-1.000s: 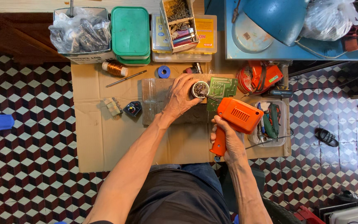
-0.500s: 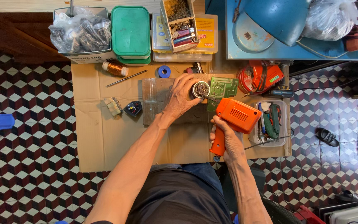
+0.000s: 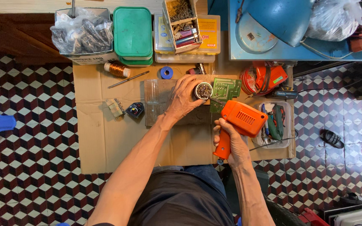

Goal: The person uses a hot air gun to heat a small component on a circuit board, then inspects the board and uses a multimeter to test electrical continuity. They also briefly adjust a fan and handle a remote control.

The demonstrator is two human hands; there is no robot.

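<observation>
Nothing has shifted since the earlier frame. My left hand (image 3: 186, 99) curls its fingers around the small round tin (image 3: 203, 90) beside the green circuit board (image 3: 226, 90); my right hand (image 3: 230, 141) grips the orange pistol-shaped soldering gun (image 3: 239, 122), tip at the tin, over the brown cardboard sheet (image 3: 105, 134).

one view only, from a camera on the person's head, looking almost straight down. it faces the cardboard sheet (image 3: 105, 138) laid on the tiled floor (image 3: 30, 167), with the person's lap at the bottom edge and both forearms reaching up into the middle. it stands fairly high, taking in the blue desk (image 3: 273, 52) at the top right.
</observation>
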